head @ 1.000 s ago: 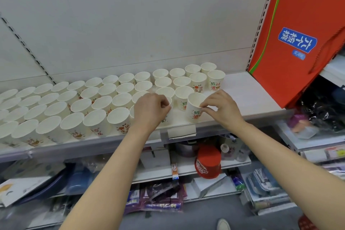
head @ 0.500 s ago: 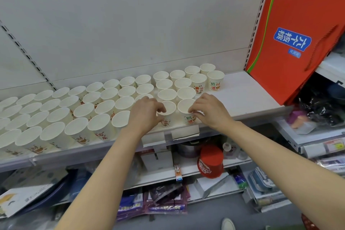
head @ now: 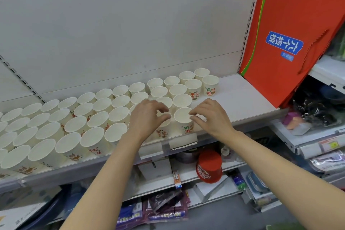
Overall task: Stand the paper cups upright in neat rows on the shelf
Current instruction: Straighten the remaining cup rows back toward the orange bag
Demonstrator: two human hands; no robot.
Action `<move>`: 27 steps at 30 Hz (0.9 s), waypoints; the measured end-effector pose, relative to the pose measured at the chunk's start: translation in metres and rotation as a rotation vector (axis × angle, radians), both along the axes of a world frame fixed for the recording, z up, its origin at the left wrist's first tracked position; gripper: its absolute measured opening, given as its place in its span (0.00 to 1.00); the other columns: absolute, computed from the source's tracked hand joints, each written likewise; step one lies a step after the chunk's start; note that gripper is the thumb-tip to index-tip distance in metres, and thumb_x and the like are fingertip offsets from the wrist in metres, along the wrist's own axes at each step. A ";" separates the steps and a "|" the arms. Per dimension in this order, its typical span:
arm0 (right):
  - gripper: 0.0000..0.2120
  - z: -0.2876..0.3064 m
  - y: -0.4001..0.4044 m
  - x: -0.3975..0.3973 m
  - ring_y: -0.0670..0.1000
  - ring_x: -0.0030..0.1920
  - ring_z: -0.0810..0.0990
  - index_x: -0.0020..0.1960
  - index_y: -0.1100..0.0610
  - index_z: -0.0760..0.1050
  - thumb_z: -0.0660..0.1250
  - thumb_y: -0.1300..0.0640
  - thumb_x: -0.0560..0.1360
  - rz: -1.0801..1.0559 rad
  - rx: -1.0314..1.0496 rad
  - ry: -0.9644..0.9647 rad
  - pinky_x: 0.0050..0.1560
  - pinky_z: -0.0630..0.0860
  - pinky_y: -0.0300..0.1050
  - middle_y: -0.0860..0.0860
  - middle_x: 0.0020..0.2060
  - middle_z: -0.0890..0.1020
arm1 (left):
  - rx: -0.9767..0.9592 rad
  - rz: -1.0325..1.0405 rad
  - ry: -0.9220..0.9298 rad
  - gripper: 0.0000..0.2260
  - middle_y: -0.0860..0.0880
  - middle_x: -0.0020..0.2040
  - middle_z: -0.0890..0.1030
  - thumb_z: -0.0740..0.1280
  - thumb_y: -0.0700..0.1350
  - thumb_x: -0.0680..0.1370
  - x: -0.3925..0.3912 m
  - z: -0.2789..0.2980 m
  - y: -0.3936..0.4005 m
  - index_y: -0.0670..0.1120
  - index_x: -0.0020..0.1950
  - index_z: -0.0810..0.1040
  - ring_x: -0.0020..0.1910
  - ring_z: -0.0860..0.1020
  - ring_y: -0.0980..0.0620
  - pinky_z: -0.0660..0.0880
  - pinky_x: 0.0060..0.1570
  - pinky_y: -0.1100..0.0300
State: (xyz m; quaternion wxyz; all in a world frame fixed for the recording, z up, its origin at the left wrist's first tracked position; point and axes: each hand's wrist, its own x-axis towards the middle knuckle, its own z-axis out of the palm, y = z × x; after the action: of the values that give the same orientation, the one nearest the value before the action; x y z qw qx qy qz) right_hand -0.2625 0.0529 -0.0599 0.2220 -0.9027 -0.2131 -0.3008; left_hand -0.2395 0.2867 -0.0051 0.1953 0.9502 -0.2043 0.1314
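Several white paper cups with red print stand upright in rows on the grey shelf (head: 242, 99), filling its left and middle. My left hand (head: 146, 119) curls over a front-row cup (head: 162, 131), thumb and fingers at its rim, which is mostly hidden. Beside it, my right hand (head: 211, 116) pinches the right rim of the last front-row cup (head: 183, 119), which stands upright on the shelf. The back rows end at a cup (head: 210, 85) near the right.
A red bag (head: 291, 24) with a blue label leans at the shelf's right end. Bare shelf lies between it and the cups. Paper price tags (head: 183, 142) hang on the front edge. A red tub (head: 209, 168) and packets sit on lower shelves.
Both hands brought their cups forward and down to the front row. The two cups now stand side by side at the shelf's front edge, with the fingers looser at the rims.
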 end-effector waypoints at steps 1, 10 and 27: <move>0.06 0.001 -0.008 0.004 0.52 0.43 0.75 0.44 0.54 0.82 0.69 0.53 0.72 -0.032 0.010 -0.034 0.44 0.68 0.44 0.46 0.39 0.83 | -0.017 0.010 -0.018 0.04 0.60 0.42 0.81 0.71 0.55 0.73 0.005 0.003 -0.005 0.58 0.45 0.83 0.44 0.74 0.57 0.64 0.34 0.63; 0.01 0.009 -0.086 0.065 0.55 0.41 0.74 0.42 0.55 0.82 0.73 0.58 0.70 -0.293 -0.008 0.039 0.42 0.67 0.47 0.49 0.37 0.82 | 0.093 0.023 0.003 0.05 0.53 0.42 0.83 0.70 0.48 0.73 0.085 0.012 -0.094 0.54 0.46 0.85 0.49 0.76 0.51 0.72 0.39 0.57; 0.03 0.011 -0.119 0.132 0.56 0.44 0.72 0.40 0.56 0.81 0.74 0.61 0.67 -0.162 -0.147 0.170 0.46 0.65 0.46 0.49 0.36 0.82 | 0.318 -0.006 -0.001 0.08 0.51 0.49 0.82 0.71 0.48 0.73 0.127 -0.008 -0.146 0.52 0.52 0.82 0.52 0.75 0.48 0.71 0.47 0.56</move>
State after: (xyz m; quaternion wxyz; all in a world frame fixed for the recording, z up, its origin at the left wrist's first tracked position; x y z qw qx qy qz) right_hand -0.1301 -0.0657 -0.0486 0.1474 -0.9530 -0.1414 -0.2236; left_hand -0.1126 0.1405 -0.0133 0.0428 0.9685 -0.2255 0.0970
